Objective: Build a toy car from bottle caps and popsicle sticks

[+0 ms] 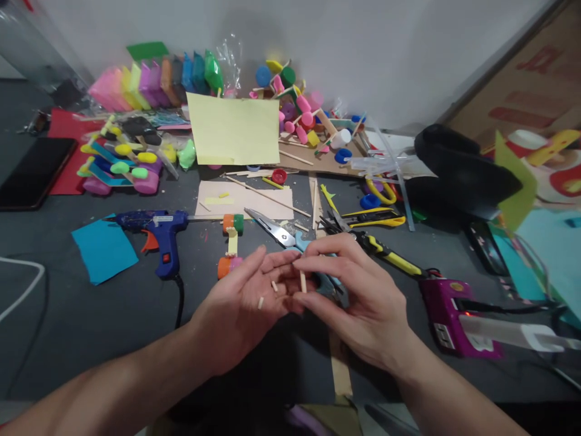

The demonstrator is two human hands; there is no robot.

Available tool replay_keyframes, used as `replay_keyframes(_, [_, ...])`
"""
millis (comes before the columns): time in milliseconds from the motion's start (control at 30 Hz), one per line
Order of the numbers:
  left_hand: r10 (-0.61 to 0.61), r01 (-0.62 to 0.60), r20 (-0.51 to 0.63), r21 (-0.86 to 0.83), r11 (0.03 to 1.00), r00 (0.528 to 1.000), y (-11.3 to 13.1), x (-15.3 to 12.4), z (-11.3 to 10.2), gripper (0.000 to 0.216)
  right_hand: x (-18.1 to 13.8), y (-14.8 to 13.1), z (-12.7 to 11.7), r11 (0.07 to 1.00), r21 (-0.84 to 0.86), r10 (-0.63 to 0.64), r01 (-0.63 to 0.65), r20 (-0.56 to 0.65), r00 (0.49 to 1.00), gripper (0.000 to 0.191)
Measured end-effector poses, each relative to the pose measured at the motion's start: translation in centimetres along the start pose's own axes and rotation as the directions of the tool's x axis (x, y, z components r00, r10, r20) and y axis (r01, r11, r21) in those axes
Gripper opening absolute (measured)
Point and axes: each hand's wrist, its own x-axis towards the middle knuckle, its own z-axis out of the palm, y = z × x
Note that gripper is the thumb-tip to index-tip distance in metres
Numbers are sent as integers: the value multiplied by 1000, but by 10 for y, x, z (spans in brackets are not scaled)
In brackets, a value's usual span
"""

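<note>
My left hand [254,309] is cupped palm up, holding small cut stick pieces [261,302] on the palm and by the fingers. Just above its fingertips, my right hand [363,297] pinches a short wooden stick [304,281] upright between thumb and fingers. Scissors [275,229] with blue handles lie behind the hands, their handles partly hidden. Left of the scissors stands a small wheeled model [232,242] with orange, green and purple wheels; my left hand covers part of it.
A blue glue gun [167,236] lies at the left with its cord running forward. Cutters [374,218] and pliers [390,254] lie to the right, near a purple power box [447,315]. Wheeled models [120,160], coloured clay packs [149,82] and a yellow sheet [233,130] stand along the back.
</note>
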Motion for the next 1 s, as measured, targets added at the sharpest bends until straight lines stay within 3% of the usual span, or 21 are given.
replay_keyframes(100, [-6, 6, 2, -42, 999, 1000, 1, -1, 2, 53, 1, -2, 1, 997, -57, -44, 47, 44, 998, 19])
replay_keyframes(200, [-40, 41, 79, -15, 999, 996, 3, -3, 4, 58, 0, -1, 3, 992, -105, -69, 76, 69, 995, 18])
replay_keyframes(433, [-20, 14, 206, 33, 999, 978, 3, -6, 4, 65, -1, 2, 10, 989, -142, -33, 51, 132, 991, 23])
replay_keyframes(633, [6, -35, 230, 124, 992, 973, 1, -5, 5, 68, -2, -2, 11, 992, -124, 23, -1, 173, 985, 23])
replay_keyframes(767, [-34, 23, 204, 53, 998, 978, 1, -2, 4, 78, -3, -2, 10, 993, -93, 92, -75, 193, 977, 22])
replay_keyframes(1000, [-80, 83, 160, -12, 996, 984, -1, 0, -2, 68, 0, -3, 7, 966, -40, 258, -254, 158, 953, 16])
